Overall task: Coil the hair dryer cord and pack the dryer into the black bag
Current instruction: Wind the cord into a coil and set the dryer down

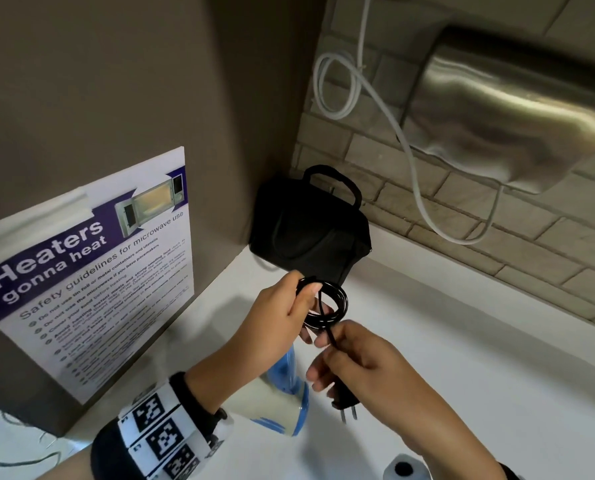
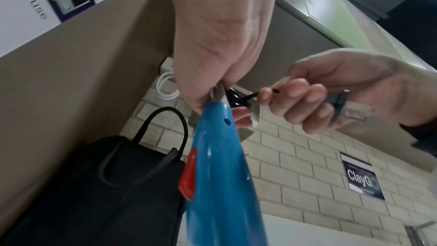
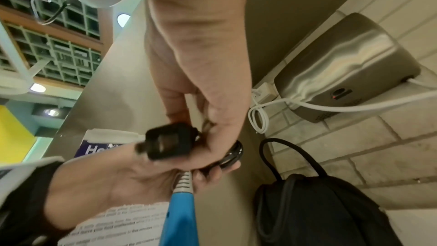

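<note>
My left hand (image 1: pixel 306 311) grips a small coil of black cord (image 1: pixel 329 303) above the white counter (image 1: pixel 462 341). From that hand the blue and cream hair dryer (image 1: pixel 282 393) hangs down, its blue handle (image 2: pixel 217 166) with a red switch (image 2: pixel 188 173) reaching up to the fingers. My right hand (image 1: pixel 327 355) pinches the cord's loose end just below the coil, and the black plug (image 1: pixel 346 400) sticks out under its palm. The black bag (image 1: pixel 309 230) stands upright in the corner behind both hands, handle up. I cannot tell if its top is unzipped.
A microwave safety poster (image 1: pixel 91 271) hangs on the grey panel at left. A steel hand dryer (image 1: pixel 507 109) sits on the brick wall at right, its white cable (image 1: pixel 424 202) looping down towards the counter. A small white and black object (image 1: pixel 405 469) shows at the bottom edge.
</note>
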Motion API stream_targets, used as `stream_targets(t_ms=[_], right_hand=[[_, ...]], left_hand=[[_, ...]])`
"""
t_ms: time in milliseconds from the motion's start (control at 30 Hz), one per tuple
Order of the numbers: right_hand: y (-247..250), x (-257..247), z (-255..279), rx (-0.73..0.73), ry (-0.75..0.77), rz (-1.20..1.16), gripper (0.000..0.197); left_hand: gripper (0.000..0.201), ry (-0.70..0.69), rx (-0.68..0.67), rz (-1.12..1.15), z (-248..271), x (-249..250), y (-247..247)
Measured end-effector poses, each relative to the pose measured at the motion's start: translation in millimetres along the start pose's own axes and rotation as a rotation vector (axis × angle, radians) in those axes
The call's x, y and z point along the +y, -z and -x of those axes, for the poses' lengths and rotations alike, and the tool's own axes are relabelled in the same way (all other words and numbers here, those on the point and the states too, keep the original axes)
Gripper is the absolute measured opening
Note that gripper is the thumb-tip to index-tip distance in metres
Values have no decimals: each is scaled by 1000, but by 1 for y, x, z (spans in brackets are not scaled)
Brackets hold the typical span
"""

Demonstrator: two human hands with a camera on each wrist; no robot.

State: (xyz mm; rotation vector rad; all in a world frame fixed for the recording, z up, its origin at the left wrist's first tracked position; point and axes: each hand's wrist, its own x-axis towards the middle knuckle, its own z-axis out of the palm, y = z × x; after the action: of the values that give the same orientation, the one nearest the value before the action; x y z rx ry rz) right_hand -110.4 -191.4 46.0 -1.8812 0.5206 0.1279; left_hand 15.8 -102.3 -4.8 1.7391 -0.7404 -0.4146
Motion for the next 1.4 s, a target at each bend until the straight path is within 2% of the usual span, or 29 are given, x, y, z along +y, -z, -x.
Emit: stream_targets(t_ms=[67, 233, 333, 433, 533, 633, 667, 733, 800, 867, 1000, 1067, 1133, 1233, 1400], right_hand=[[-1, -5, -4, 60, -4, 2, 11], [-3, -9, -14, 206, 59, 254, 25], [3, -8, -19, 310, 116, 321, 35], [11, -5, -25, 357, 106, 220, 36], [12, -2, -25, 325, 113, 255, 27], [5, -3, -21, 204, 100, 206, 32], [5, -2, -21, 199, 106, 212, 36], [6, -1, -21, 248, 138, 232, 35], [6, -2, -22, 289, 141, 214, 26], [3, -3, -22, 324, 132, 217, 18], [3, -6, -27, 401, 147, 267, 30], [3, -5, -32, 367, 115, 283, 20], [4, -2, -35, 329, 105, 304, 22], [5, -1, -33, 290, 98, 279, 18], [6, 2, -34, 274, 151, 222, 7]], left_hand=[[27, -34, -5, -51, 0, -1, 1], [21, -32, -49, -32, 0, -2, 7], [19, -13, -163, 88, 1, 0, 12], [22, -14, -272, 253, 2, 1, 16], [27, -19, -260, 299, 1, 1, 15], [49, 16, -131, 323, -2, 0, 11], [50, 23, -76, 306, -2, -1, 10], [40, 15, 11, 274, -2, -1, 5], [31, -13, 40, 259, -3, 0, 1], [27, -31, 35, 255, -4, -1, 0], [22, -44, -23, 274, -3, -1, 1], [27, -37, -65, 317, -3, -1, 3], [35, -10, -109, 373, -2, -1, 5], [36, 42, -155, 402, -3, 0, 11], [53, 141, -158, 362, -8, 1, 15]])
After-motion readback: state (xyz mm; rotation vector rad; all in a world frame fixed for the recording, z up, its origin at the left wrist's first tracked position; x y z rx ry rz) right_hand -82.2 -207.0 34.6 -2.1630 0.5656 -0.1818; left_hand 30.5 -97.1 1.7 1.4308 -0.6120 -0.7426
